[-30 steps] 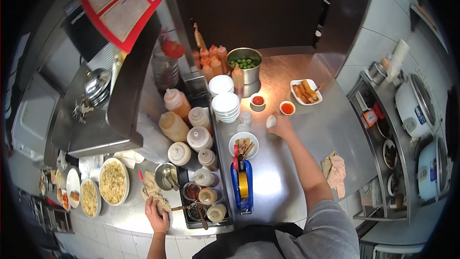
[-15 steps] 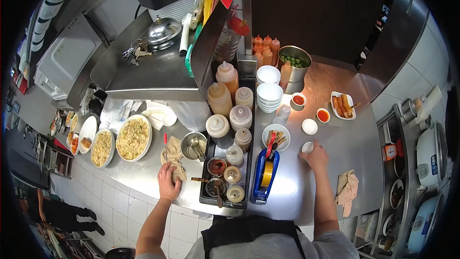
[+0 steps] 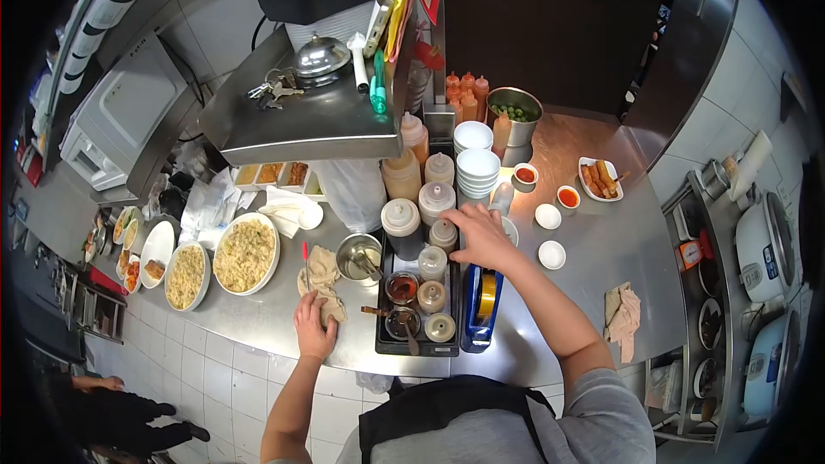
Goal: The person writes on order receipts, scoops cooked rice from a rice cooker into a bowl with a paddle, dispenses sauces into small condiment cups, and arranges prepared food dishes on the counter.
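Note:
My left hand (image 3: 315,328) lies with its fingers stretched out on the edge of a crumpled beige cloth (image 3: 321,271). A red-tipped utensil (image 3: 305,259) lies on that cloth. My right hand (image 3: 483,237) reaches over the black tray of sauces, thumb and fingers apart beside a small squeeze bottle (image 3: 443,236); I cannot tell whether they touch it. Taller squeeze bottles (image 3: 401,219) stand close by. Below my right forearm sits a blue tape dispenser (image 3: 481,309). Two small white cups (image 3: 552,254) stand on the counter to the right.
Two bowls of fried rice (image 3: 247,251) and a metal pot (image 3: 359,258) stand left. Stacked white bowls (image 3: 478,170), red sauce cups (image 3: 568,197) and a dish of fried rolls (image 3: 600,179) are further back. A folded cloth (image 3: 623,322) lies right. A metal shelf (image 3: 301,125) overhangs the counter.
My right hand has let go of a small white cup, which now stands on the counter, and has moved left to the squeeze bottles. My left hand stays on the cloth.

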Demonstrator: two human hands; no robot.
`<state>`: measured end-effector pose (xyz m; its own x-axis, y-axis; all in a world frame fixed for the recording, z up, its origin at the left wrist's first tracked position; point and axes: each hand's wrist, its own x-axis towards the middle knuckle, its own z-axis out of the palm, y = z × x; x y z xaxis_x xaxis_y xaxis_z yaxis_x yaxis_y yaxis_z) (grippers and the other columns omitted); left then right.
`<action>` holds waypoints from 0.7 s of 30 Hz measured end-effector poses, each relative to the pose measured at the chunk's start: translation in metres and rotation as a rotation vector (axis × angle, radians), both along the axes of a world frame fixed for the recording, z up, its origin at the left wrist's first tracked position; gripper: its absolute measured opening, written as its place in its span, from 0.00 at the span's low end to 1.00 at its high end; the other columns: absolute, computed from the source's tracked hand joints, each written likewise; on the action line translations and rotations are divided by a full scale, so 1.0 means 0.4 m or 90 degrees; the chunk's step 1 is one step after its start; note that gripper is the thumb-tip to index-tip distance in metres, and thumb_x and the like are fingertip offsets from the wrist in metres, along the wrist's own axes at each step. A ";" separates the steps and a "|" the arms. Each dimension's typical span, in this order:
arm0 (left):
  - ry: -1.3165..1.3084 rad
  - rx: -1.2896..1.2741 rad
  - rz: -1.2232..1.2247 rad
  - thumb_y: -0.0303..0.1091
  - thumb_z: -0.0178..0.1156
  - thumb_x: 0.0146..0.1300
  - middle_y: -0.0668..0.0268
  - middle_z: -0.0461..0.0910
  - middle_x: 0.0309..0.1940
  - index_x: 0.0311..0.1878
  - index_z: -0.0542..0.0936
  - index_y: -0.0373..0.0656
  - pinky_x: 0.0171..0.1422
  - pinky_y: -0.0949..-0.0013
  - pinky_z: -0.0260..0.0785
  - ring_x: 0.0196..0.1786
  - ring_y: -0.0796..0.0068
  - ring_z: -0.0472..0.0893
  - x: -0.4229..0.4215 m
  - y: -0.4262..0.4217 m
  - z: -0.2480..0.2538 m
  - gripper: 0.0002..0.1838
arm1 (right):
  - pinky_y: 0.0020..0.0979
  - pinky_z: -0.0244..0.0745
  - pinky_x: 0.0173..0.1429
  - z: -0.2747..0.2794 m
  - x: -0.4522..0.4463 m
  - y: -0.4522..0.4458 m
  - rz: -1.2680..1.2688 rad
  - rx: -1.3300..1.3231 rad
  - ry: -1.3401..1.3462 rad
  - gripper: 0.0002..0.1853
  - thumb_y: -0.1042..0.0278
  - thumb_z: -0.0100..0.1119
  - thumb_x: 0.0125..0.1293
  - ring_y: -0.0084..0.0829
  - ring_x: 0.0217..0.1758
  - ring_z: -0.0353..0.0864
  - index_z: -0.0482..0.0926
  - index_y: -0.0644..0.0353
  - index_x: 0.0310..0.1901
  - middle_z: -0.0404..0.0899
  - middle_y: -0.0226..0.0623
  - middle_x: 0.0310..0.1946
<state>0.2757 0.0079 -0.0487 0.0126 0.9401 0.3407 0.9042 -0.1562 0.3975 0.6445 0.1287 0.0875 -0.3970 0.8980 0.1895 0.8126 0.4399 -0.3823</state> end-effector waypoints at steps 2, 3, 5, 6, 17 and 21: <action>-0.002 -0.001 0.002 0.30 0.57 0.50 0.57 0.65 0.60 0.51 0.71 0.43 0.68 0.55 0.50 0.64 0.53 0.63 -0.001 -0.004 -0.004 0.22 | 0.39 0.58 0.51 -0.007 -0.008 0.003 -0.009 -0.023 0.011 0.33 0.61 0.73 0.36 0.36 0.52 0.68 0.76 0.50 0.50 0.72 0.34 0.44; -0.002 0.002 0.001 0.30 0.57 0.49 0.57 0.66 0.60 0.51 0.71 0.43 0.68 0.55 0.51 0.64 0.53 0.63 -0.003 -0.007 -0.006 0.22 | 0.38 0.58 0.51 -0.013 -0.011 0.000 -0.005 -0.006 0.014 0.33 0.60 0.73 0.35 0.37 0.51 0.69 0.76 0.50 0.49 0.73 0.34 0.43; -0.005 0.010 -0.002 0.30 0.57 0.49 0.57 0.66 0.60 0.51 0.72 0.43 0.68 0.54 0.51 0.64 0.52 0.63 -0.005 -0.005 -0.007 0.22 | 0.37 0.59 0.51 -0.018 -0.017 0.003 0.000 0.030 0.018 0.32 0.59 0.73 0.34 0.37 0.49 0.71 0.76 0.51 0.48 0.76 0.34 0.41; -0.011 0.015 0.002 0.30 0.57 0.49 0.57 0.66 0.59 0.50 0.72 0.43 0.68 0.54 0.51 0.64 0.52 0.63 -0.006 -0.006 -0.009 0.21 | 0.37 0.59 0.50 -0.028 -0.018 0.007 0.006 0.031 0.053 0.32 0.59 0.73 0.34 0.38 0.48 0.72 0.77 0.52 0.47 0.77 0.35 0.40; -0.006 0.013 -0.008 0.29 0.56 0.50 0.56 0.65 0.60 0.51 0.71 0.41 0.69 0.53 0.49 0.66 0.52 0.61 0.003 -0.007 -0.005 0.22 | 0.33 0.70 0.58 0.369 0.320 -0.002 0.033 0.160 0.752 0.39 0.70 0.72 0.49 0.31 0.50 0.76 0.60 0.62 0.62 0.76 0.36 0.47; -0.007 0.008 -0.011 0.28 0.55 0.50 0.56 0.65 0.60 0.52 0.71 0.41 0.69 0.53 0.50 0.66 0.51 0.61 0.006 -0.006 -0.006 0.22 | 0.32 0.71 0.56 0.273 0.471 0.039 -0.161 0.182 0.686 0.35 0.71 0.71 0.49 0.30 0.49 0.77 0.64 0.62 0.59 0.76 0.37 0.46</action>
<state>0.2782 0.0055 -0.0512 0.0252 0.9356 0.3521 0.8971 -0.1766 0.4049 0.8330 0.1444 0.1966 0.2816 0.7983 0.5324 0.2002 0.4937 -0.8463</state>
